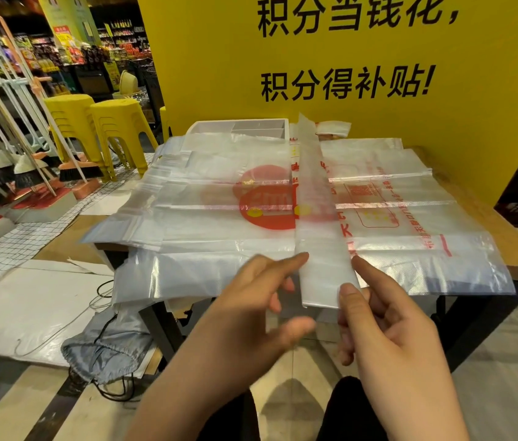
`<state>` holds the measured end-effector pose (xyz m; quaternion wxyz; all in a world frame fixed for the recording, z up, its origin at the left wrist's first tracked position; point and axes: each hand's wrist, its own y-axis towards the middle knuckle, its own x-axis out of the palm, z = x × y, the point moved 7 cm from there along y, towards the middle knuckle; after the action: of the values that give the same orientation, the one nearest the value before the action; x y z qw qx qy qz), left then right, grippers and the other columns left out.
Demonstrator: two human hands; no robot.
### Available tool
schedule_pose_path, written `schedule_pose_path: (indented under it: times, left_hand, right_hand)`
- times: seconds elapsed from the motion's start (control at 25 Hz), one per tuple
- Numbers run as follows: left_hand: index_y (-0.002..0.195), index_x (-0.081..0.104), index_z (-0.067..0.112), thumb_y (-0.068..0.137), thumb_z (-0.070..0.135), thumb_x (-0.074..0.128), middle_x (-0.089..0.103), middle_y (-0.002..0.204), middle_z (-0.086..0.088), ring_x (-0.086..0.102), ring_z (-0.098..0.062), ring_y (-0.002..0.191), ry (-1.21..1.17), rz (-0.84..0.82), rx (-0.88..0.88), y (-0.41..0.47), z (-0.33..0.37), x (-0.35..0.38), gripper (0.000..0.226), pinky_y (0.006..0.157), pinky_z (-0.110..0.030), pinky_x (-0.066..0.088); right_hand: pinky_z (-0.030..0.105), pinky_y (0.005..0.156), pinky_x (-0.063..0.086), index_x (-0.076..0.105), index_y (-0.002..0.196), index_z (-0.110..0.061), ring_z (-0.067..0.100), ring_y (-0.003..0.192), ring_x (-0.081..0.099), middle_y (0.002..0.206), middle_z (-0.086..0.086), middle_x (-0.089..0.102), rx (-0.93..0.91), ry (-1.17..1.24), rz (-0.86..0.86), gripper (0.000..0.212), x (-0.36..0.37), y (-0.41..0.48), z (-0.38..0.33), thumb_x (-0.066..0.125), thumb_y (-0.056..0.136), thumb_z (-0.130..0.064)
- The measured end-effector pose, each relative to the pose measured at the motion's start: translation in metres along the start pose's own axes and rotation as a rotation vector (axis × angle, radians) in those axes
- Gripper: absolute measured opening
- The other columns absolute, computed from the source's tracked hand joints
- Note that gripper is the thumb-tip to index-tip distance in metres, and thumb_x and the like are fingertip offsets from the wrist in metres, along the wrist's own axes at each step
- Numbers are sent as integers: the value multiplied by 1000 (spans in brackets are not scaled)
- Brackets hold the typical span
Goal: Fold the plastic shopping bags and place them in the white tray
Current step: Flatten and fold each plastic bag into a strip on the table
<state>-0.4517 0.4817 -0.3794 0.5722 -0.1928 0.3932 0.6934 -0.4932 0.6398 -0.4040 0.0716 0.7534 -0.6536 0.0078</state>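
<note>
Currently one bag is part-folded: it has been reduced to a long narrow folded strip (313,198) running from lower centre to upper centre of the frame, raised above the stack. The right hand (391,338) pinches its near end, thumb on top at the corner, forefinger stretched along the right edge. The left hand (251,316) is blurred and loose-fingered, grasping nothing; only its forefinger tip touches the strip's left edge.

Beneath the strip, several flat bags (213,224) lie spread and overlapping across the wooden table (474,198), unfolded, some overhanging its near and left edges.

The white tray (206,125) stands at the far side, upper centre-left, partly covered by the bags. Its visible compartments show no folded bag. A small white bundle (334,127) lies just right of it; whether that is a finished bag cannot be told.

Assessment: early stage. The strip needs folding down its length and placing; the stack is untouched.
</note>
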Motion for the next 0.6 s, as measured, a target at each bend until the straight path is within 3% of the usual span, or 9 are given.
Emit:
schedule_pose_path:
  times: [0.08,0.16,0.28,0.36,0.44,0.52,0.6]
  left_hand:
    - [137,55,39,88,20,70,44,121,26,49,-1,113,178,144,125,17,3,-11,55,90,-22,46]
    - [128,64,32,89,14,61,50,130,17,45,-6,122,224,160,211,35,4,-9,43,99,-30,43]
    - [122,68,28,87,9,57,60,121,14,50,-11,120,199,117,252,51,-4,-4,41,99,-36,41]
    - [119,68,29,89,14,60,61,118,15,51,-10,118,176,117,246,55,-8,-3,35,98,-36,41]
    - [118,68,30,90,25,54,61,117,15,51,-10,117,141,120,251,57,-7,-4,32,98,-34,40]
    - [117,67,31,90,27,51,59,117,16,50,-8,118,109,120,243,59,-7,-5,31,100,-31,37]
    - [116,66,33,89,23,52,58,116,18,49,-6,116,136,123,227,62,-7,-6,31,100,-33,37]
  right_hand:
    - [29,46,43,62,123,-36,15,50,46,65,1,49,6,31,14,34,2,-1,-2,62,94,-18]
    - [28,45,42,62,121,-37,15,50,45,66,3,47,6,55,3,33,6,-1,-3,62,94,-18]
    - [29,53,44,61,125,-38,14,54,50,71,12,50,-1,32,-44,39,9,-2,-8,65,87,-32]
    - [28,65,48,56,128,-45,11,65,57,83,9,58,-16,-3,-129,58,5,-2,-15,70,72,-47]
    - [21,75,48,52,129,-50,4,76,58,93,-8,59,-99,-228,-224,71,-4,4,-25,75,62,-56]
    - [10,79,42,48,126,-54,-3,92,54,104,-27,51,-290,-695,-212,65,-11,19,-38,76,68,-57]
    - [5,80,40,53,126,-50,-12,102,48,112,-34,44,-458,-913,-197,51,-6,38,-48,75,81,-44]
